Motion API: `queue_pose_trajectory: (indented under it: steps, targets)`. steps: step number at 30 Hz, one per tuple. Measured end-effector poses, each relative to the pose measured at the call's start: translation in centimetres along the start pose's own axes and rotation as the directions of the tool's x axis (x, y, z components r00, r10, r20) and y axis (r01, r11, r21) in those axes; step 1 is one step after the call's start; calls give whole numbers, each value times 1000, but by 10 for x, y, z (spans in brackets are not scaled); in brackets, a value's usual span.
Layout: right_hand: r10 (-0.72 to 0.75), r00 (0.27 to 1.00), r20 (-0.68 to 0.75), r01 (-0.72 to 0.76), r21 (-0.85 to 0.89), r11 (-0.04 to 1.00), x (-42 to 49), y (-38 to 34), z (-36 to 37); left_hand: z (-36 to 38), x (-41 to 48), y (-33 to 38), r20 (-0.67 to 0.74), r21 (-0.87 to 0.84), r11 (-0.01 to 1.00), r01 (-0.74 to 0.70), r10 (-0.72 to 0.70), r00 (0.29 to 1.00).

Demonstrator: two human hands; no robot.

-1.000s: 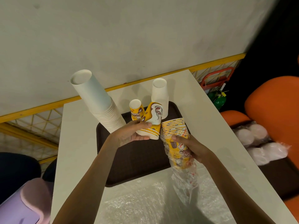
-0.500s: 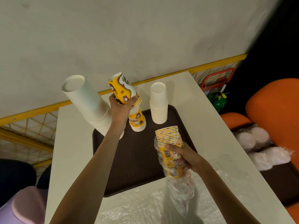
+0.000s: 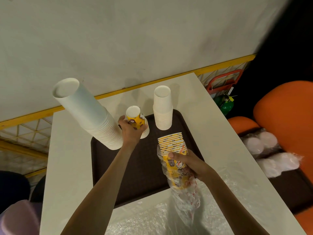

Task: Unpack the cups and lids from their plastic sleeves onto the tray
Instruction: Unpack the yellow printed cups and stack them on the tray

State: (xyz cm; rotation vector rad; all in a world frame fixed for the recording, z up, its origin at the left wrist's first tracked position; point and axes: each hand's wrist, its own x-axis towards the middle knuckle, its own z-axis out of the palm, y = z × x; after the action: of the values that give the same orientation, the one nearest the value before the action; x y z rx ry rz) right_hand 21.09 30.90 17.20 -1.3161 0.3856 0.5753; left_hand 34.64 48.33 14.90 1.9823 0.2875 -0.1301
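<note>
Sleeved cups: a nested stack of yellow printed cups [image 3: 172,145], rims up, projects from a clear plastic sleeve [image 3: 184,192] above the near right part of the tray [image 3: 144,175].
Right hand [image 3: 188,163]: fingers and thumb curled round the sleeved stack, gripping it through the plastic.
Unpacked cups: a small yellow stack [image 3: 138,120] stands at the far edge of the tray.
Left hand [image 3: 130,131]: wrapped round the small yellow stack.
White cups: a tall leaning stack [image 3: 94,119] at far left of the tray; a short stack [image 3: 162,112] at far right.
Lids: white lids [image 3: 269,153] in plastic, on the seat right of the table [image 3: 67,158].
</note>
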Motion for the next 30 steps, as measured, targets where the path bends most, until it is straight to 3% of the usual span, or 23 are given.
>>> queue_pose_trajectory:
  steps: [6,9,11,14,19,30]
  targets:
    - [4,1000,15,-3,-24,1000,-1,4,4,9,-37,-19,13,-23,952,304,-304,953]
    - [-3,1000,17,3,-38,999,-4,3,6,7,-50,-17,184,28,921,389,-387,904]
    - [-6,1000,20,7,-47,999,-7,3,8,4,-57,-4,344,-52,911,410,-369,864]
    - [-20,999,44,22,-57,998,-12,2,10,-7,-66,26,536,-125,923,364,-246,808]
    - [-35,995,97,43,-78,996,-18,0,12,-20,-70,51,736,66,993,94,-112,668]
    - [-11,975,220,48,-163,985,-28,2,11,-35,-72,60,822,273,961,-45,-209,530]
